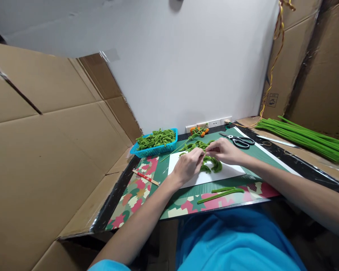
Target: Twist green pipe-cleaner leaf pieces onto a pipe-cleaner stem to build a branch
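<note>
My left hand and my right hand meet over a white sheet of paper, fingertips pinched close together. Whatever is between the fingers is too small and too covered to make out. Curled green pipe cleaner pieces lie on the paper just below the fingers. Behind the hands is a further pile of green curled pieces. Two short straight green pipe cleaners rest near the table's front edge.
At the back left stands a blue basket of green curled pieces. Orange-and-green pipe cleaner flowers lie by the wall sockets. Black-handled scissors are beyond my right hand, a long green pipe cleaner bundle right, a red-wrapped stick left.
</note>
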Demonstrator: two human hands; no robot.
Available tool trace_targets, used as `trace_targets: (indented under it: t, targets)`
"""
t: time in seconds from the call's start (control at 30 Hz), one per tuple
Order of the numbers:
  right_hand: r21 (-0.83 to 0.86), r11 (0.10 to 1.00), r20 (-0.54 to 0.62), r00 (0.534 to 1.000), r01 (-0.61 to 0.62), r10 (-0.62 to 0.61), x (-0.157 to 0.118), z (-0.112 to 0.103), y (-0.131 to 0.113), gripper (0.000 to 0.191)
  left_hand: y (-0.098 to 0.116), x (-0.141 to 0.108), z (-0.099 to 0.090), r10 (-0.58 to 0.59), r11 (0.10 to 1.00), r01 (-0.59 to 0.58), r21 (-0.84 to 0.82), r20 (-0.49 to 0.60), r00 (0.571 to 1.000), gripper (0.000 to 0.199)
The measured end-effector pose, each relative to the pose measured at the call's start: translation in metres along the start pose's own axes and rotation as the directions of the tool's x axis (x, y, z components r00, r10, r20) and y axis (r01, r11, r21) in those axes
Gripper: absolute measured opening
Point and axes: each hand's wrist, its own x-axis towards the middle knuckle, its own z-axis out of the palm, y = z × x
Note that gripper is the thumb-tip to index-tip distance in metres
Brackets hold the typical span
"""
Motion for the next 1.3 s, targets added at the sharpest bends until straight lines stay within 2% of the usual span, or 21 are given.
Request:
trace_targets:
  t: [0.07, 0.17, 0.3, 0.4, 0.47, 0.53, 0.7, 0.8, 0.93, 1.07, 1.17, 1.3]
  targets:
    - [0.099, 0.993, 0.027, 0.997, -0.069, 0.066, 0.000, -0.003, -0.001, 0.033, 0.002, 0.000, 0.000, -0.055, 0.995, 0.050, -0.081, -0.056, 0.997, 0.012]
    - [0.143, 0.989, -0.014, 1.000, -0.020, 0.022, -0.001, -0.004, -0.007, 0.036, 0.004, 0.001, 0.001, -0.190, 0.946, 0.153, -0.285, -0.105, 0.976, 0.019]
    - [0.109, 0.994, -0.034, 0.999, 0.031, -0.028, -0.003, -0.002, -0.013, 0.034, 0.006, 0.001, 0.002, -0.310, 0.821, 0.240, -0.519, -0.051, 0.949, 0.027]
    - [0.035, 0.997, -0.120, 0.990, 0.074, -0.070, -0.005, -0.002, -0.012, 0.031, 0.004, 0.002, 0.003, -0.342, 0.780, 0.261, -0.569, -0.038, 0.939, 0.030]
    - [-0.042, 0.992, -0.210, 0.970, 0.118, -0.124, -0.005, -0.003, -0.011, 0.028, 0.003, 0.002, 0.004, -0.345, 0.788, 0.262, -0.557, -0.049, 0.937, 0.031]
    - [-0.087, 0.984, -0.252, 0.952, 0.156, -0.174, -0.006, -0.004, -0.010, 0.025, 0.002, 0.002, 0.006, -0.344, 0.798, 0.260, -0.544, -0.057, 0.937, 0.031]
    - [-0.077, 0.973, -0.193, 0.955, 0.216, -0.227, -0.007, -0.003, -0.011, 0.015, 0.005, 0.001, 0.005, -0.329, 0.815, 0.254, -0.521, -0.055, 0.943, 0.033]
    - [-0.091, 0.966, -0.185, 0.949, 0.243, -0.256, -0.007, -0.002, -0.008, 0.011, 0.006, 0.000, 0.003, -0.286, 0.868, 0.232, -0.439, -0.060, 0.956, 0.031]
    - [-0.092, 0.971, -0.192, 0.953, 0.219, -0.233, -0.008, 0.000, -0.007, 0.011, 0.006, -0.002, 0.002, -0.181, 0.953, 0.146, -0.265, -0.111, 0.977, 0.025]
    - [-0.094, 0.982, -0.232, 0.956, 0.164, -0.181, -0.008, 0.005, -0.010, 0.020, 0.005, -0.003, 0.006, -0.106, 0.984, 0.083, -0.157, -0.143, 0.984, 0.023]
    - [-0.144, 0.974, -0.260, 0.943, 0.175, -0.208, -0.008, 0.010, -0.010, 0.022, 0.005, -0.004, 0.009, -0.078, 0.991, 0.060, -0.120, -0.156, 0.985, 0.023]
    - [-0.238, 0.951, -0.304, 0.915, 0.196, -0.265, -0.009, 0.013, -0.006, 0.021, 0.004, -0.004, 0.011, -0.095, 0.988, 0.069, -0.138, -0.192, 0.977, 0.021]
